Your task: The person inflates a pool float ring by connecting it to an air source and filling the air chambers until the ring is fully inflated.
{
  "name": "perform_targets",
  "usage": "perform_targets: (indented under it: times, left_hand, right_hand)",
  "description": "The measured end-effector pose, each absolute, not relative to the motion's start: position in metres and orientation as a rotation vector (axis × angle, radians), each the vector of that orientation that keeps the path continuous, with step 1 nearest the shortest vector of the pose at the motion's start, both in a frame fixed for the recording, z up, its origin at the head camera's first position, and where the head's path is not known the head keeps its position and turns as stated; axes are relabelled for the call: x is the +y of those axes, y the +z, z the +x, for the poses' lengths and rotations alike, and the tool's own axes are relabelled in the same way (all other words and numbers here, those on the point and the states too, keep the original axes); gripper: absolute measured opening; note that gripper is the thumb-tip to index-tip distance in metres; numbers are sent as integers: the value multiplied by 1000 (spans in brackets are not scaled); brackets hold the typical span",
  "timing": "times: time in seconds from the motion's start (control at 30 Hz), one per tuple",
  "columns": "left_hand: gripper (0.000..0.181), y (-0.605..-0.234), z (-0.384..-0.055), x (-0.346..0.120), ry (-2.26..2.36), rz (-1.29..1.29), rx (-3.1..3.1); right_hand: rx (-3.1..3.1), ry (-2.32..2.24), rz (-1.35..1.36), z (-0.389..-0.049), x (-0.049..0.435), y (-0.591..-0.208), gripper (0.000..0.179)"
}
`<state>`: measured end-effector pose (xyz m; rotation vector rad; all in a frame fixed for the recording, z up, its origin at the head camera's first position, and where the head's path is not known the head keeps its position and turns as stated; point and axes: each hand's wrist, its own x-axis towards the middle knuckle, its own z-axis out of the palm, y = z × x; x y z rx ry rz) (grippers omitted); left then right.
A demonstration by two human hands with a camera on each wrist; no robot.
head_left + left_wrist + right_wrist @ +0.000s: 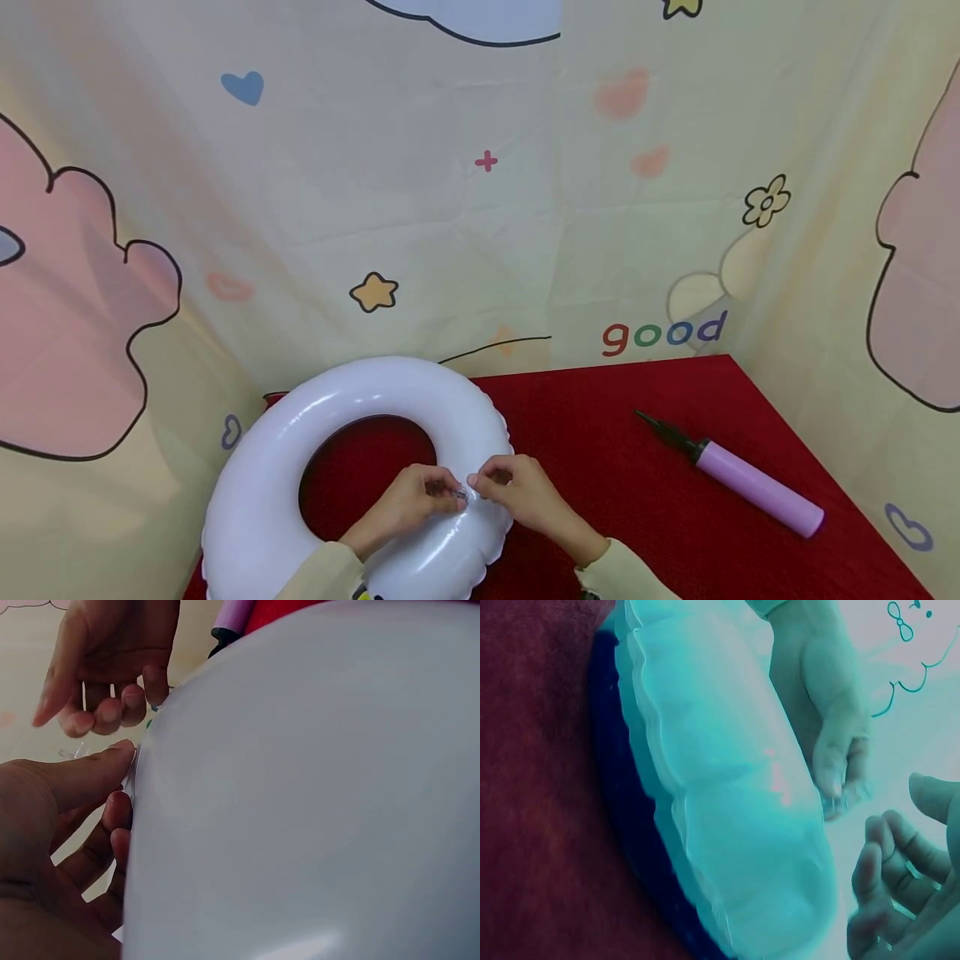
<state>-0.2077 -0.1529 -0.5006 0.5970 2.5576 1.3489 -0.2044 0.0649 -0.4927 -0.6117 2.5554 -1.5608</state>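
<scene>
A white inflated swim ring (255,467) lies flat on the red table, in the left half of the head view. On the near right part of its tube sits a small clear plastic valve (461,497). My left hand (412,500) pinches this valve between thumb and fingertips; the right wrist view shows the clear valve (847,796) poking out of the pinch. Just to the right hovers my right hand (528,496), close above the tube. Its fingers are loosely bent, the thumb stands apart from them, and nothing is between them in the right wrist view.
A lilac hand pump (757,487) with a black nozzle (663,429) lies on the right side of the red table (585,417). Behind and at both sides hangs a cream cloth (450,192) printed with hearts, stars and the word "good".
</scene>
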Motion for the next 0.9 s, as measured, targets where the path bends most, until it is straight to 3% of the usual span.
perform_targets:
  times: [0.3, 0.9]
  left_hand:
    - [9, -501, -207, -154, 1357, 609, 2550]
    - [10, -502, -208, -153, 1338, 587, 2558]
  right_hand:
    - [2587, -1505, -549, -207, 46, -493, 22]
    - [2381, -1493, -482, -209, 57, -494, 15]
